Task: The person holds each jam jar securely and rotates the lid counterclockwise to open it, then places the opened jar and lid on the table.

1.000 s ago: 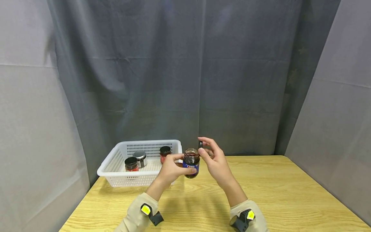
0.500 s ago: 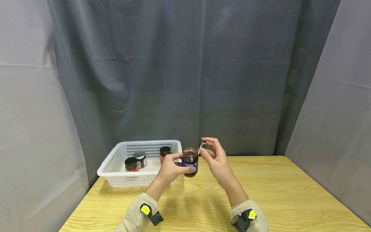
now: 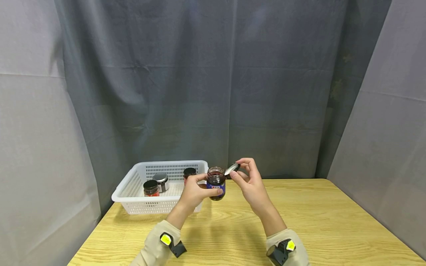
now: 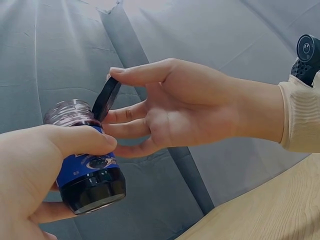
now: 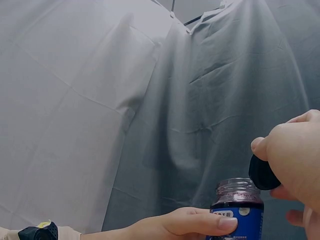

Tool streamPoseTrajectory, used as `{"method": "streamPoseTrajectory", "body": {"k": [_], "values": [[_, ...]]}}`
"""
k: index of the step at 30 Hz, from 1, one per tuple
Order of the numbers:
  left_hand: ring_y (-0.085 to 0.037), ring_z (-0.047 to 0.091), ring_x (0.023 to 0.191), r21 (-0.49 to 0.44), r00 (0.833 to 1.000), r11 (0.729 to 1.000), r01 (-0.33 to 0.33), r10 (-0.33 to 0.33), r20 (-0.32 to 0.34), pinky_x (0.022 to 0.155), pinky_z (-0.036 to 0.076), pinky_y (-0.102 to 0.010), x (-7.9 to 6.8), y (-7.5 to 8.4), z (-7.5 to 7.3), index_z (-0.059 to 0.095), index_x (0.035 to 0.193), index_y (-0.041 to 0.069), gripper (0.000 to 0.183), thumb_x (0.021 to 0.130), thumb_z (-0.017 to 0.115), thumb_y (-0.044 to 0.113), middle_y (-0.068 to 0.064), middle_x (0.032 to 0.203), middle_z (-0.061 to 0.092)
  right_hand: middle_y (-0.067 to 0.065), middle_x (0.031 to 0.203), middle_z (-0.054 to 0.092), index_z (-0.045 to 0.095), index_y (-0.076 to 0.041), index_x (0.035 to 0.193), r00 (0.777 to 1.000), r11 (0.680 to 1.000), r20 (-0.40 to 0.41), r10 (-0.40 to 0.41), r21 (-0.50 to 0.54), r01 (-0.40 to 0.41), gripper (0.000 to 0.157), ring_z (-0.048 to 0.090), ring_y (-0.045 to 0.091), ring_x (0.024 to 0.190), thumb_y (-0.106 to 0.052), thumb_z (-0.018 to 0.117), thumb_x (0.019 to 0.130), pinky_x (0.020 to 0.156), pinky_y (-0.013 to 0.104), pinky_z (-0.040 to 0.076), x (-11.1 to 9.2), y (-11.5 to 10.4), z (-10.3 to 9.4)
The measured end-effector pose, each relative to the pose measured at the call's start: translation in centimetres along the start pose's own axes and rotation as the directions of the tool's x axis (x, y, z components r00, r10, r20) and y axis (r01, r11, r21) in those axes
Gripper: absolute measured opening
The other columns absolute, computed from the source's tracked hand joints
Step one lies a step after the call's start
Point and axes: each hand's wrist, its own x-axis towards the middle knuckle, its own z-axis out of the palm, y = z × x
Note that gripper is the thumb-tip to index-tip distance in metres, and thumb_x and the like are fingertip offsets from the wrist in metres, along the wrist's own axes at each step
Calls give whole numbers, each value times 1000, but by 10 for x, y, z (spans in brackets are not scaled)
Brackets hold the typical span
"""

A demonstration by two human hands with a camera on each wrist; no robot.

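Curtain (image 3: 283, 92) | basket (image 3: 159, 199), three jars (image 3: 161, 180) | left hand (image 3: 194, 193) grips blue-labelled jar (image 3: 216, 181) | right hand (image 3: 252, 185) pinches lid (image 3: 232, 169)

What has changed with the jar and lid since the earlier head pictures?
The right hand has tilted the black lid over from nearly upright, so its pale underside now shows. The left hand has shifted the open jar slightly left and up in the head view. Neither hand has let go. The white basket and the three jars in it stayed put.
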Motion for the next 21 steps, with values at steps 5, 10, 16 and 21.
{"method": "streamPoseTrajectory", "body": {"k": [5,10,16,21], "values": [[-30,74,90,0,1000,1000,-8,8,-12,77,61,-38,1,0,-2,74,116,-2,42,79,90,7,-12,107,67,18,144,40,37,-1,130,1000,1000,-9,5,12,-5,38,57,37,125,-6,63,104,106,47,43,0,1,1],[-30,74,91,-3,1000,1000,-10,10,-15,77,60,-38,2,0,-1,74,116,-2,41,79,90,7,-13,107,65,14,139,42,37,1,125,1000,1000,-12,-9,22,9,35,58,37,125,-1,63,102,101,35,49,0,4,0],[-30,74,92,-2,1000,1000,-1,1,-28,79,60,-38,1,-1,1,74,116,0,43,78,91,7,-12,108,66,15,135,42,36,4,117,1000,999,1,-20,34,20,34,57,37,126,1,65,100,98,30,50,1,8,-2],[-30,74,93,-7,1000,1000,-4,4,-31,80,60,-38,1,-2,2,74,117,0,43,78,91,8,-12,108,65,17,134,42,36,6,113,1000,999,12,-20,37,19,32,58,38,125,2,66,100,96,30,52,2,11,-5]]}}
